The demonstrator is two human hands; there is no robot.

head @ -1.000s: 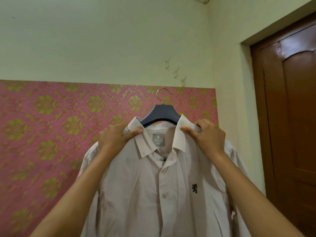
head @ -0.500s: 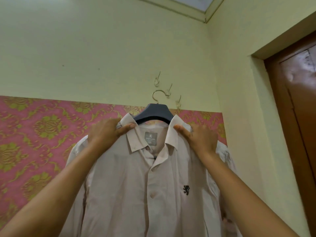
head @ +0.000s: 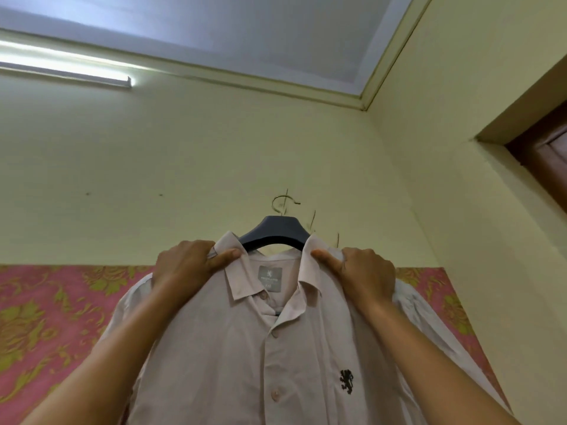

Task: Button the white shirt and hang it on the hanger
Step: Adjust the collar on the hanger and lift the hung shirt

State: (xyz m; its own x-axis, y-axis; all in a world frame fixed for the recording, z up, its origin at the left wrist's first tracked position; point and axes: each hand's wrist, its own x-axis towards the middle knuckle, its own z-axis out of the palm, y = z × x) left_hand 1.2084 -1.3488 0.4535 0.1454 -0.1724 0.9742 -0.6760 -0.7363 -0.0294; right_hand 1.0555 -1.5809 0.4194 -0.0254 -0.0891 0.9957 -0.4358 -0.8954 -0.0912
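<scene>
A white collared shirt (head: 233, 357) fills the lower centre of the frame, draped over a dark blue-grey hanger (head: 276, 233) whose broad neck rises out of the open collar. The left hand (head: 187, 265) grips the shirt at the collar's left side, thumb pressed flat on the front of the collar and fingers curled behind the fabric. The right hand (head: 365, 274) grasps the collar's right side in the same way, thumb pointing inward. The top collar button is undone; the lower buttons (head: 275, 334) on the placket look fastened. A grey label (head: 270, 279) shows inside the neck, and a small black embroidered emblem (head: 346, 381) sits on the chest at lower right.

The hanger's thin metal hook (head: 280, 200) is level with a row of small wall hooks (head: 313, 220) on the pale yellow wall; whether it catches one cannot be told. Pink wallpaper with a gold floral pattern (head: 46, 317) covers the wall's lower part. A lit tube light (head: 67, 69) runs along the upper left, and a brown wooden door (head: 549, 161) shows at the right edge.
</scene>
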